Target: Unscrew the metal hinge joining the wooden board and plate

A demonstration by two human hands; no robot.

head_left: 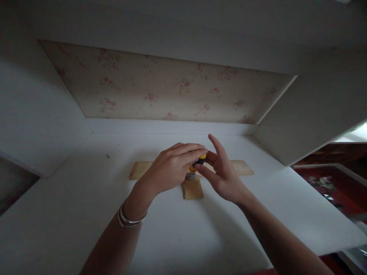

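Observation:
A small yellow-and-black screwdriver [200, 160] stands over a metal bracket [190, 176] where two light wooden strips meet in a T shape. My left hand [169, 168] wraps over the tool's top, fingers curled on it. My right hand [222, 172] pinches its handle with thumb and fingers, index finger raised. The long wooden strip [242, 168] lies crosswise on the white shelf board [86, 198]; the short piece [193, 190] points toward me. I wear silver bangles [130, 219] on my left wrist.
The work lies inside a white cabinet with side walls [37, 114] left and right [318, 110] and a floral-papered back panel [160, 88]. At the far right, outside the cabinet, a dark red surface [338, 187] holds small metal items.

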